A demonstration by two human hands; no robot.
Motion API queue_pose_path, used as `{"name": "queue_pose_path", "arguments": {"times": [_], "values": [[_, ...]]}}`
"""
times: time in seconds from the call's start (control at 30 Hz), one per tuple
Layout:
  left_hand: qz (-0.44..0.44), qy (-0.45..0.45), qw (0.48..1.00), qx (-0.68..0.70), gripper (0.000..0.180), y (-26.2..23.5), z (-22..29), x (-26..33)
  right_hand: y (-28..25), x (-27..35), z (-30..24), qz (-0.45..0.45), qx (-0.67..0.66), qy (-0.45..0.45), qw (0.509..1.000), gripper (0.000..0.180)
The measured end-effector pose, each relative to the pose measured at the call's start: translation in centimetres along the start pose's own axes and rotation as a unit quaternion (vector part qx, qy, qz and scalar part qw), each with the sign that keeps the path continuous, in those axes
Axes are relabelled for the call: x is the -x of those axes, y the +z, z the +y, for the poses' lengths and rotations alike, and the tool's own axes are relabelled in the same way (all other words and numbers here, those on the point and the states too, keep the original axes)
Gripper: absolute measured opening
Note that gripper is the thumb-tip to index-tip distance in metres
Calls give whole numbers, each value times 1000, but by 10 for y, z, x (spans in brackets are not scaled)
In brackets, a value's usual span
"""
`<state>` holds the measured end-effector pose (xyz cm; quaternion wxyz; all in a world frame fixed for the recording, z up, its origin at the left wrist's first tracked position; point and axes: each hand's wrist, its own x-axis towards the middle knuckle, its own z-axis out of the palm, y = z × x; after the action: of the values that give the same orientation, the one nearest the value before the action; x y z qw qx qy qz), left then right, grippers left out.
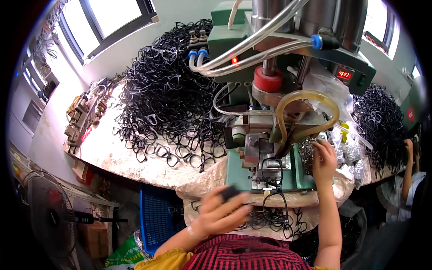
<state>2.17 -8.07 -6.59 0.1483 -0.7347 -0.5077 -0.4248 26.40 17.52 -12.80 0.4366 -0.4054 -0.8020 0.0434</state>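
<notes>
My left hand hovers in front of the press, fingers stretched and slightly apart, blurred by motion. A dark patch shows by its upper fingers; whether it is worn or held is unclear. My right hand bends its fingers closed at a heap of small shiny metal parts in a green tray. What its fingertips hold is too small to make out. Between my hands, a black eyeglass frame sits upright at the press's metal fixture, its lower part hanging over the front edge.
The green press with clear hoses towers ahead. A large pile of black eyeglass frames lies left, another right. Below are a blue basket and a fan. Another person's arm shows at far right.
</notes>
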Motion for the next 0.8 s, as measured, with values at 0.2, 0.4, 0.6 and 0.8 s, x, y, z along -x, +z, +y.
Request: {"name": "queue_pose_path", "arguments": {"times": [0.2, 0.4, 0.6, 0.8], "values": [[241, -327, 892, -199, 22, -96, -54, 56, -3, 52, 7, 186, -376, 334, 844, 21], [47, -291, 896, -333, 13, -102, -185, 56, 31, 3, -9, 105, -405, 251, 873, 17], [-105, -410, 773, -473, 11, -59, -273, 131, 2, 7, -35, 48, -251, 257, 932, 13], [-1, -258, 860, -439, 11, -34, -230, 98, -48, 62, -17, 90, -92, 245, 961, 12]]}}
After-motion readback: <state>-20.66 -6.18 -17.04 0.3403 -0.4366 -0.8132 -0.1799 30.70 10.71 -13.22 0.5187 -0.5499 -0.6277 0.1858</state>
